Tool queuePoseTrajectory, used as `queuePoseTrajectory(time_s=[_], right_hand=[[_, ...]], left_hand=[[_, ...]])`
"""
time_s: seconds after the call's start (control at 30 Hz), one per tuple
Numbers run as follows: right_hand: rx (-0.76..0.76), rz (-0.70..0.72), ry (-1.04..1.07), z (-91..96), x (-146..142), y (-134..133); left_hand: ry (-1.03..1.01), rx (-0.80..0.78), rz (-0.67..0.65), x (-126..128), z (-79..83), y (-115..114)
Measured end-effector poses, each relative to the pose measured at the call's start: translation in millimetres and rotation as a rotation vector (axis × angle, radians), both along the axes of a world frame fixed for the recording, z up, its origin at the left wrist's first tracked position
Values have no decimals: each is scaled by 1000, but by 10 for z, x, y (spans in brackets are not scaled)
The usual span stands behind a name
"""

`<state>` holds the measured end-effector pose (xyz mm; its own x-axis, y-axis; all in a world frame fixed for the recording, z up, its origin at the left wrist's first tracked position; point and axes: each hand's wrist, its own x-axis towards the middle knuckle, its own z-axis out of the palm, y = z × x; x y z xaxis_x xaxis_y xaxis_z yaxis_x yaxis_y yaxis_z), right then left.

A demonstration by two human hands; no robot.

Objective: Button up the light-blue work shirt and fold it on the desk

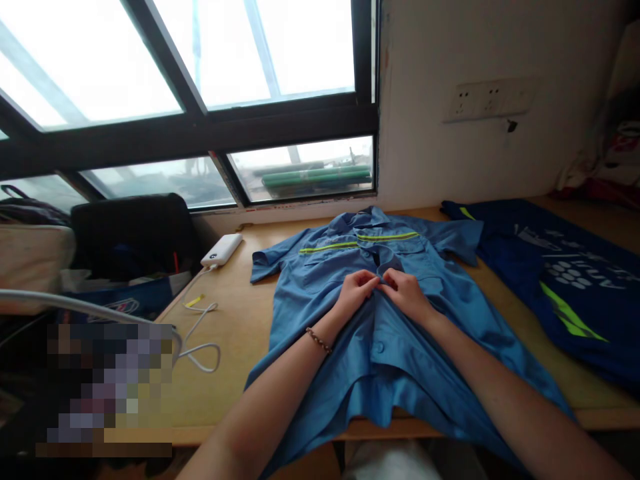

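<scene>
A blue short-sleeved work shirt (330, 267) with yellow-green stripes across the chest lies spread on the wooden table, its collar toward the wall. My left hand (356, 292) pinches one front edge of it about halfway down the button placket. Right beside, my right hand (404, 292) pinches the opposite edge, and the fingertips of both hands nearly meet. Above them the placket gapes a little; below, a button (379, 347) shows on the cloth. Whatever small part sits between the fingertips is hidden. The shirt's hem hangs over the near table edge.
A dark blue garment (520, 267) with white print lies at the right. On the table's (200, 393) left side are a white power bank (221, 251) and a looped white cable (205, 367). A black chair (135, 233) stands left, below the window. Wall sockets (493, 98) are at the back right.
</scene>
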<state>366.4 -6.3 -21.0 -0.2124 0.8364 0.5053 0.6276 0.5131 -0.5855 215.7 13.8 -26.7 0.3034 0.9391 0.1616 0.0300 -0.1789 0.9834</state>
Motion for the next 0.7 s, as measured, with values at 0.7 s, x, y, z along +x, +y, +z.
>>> queuePoseTrajectory(time_s=[0.7], right_hand=[[173, -237, -88, 265, -54, -98]], left_hand=[[82, -123, -256, -18, -19, -64]])
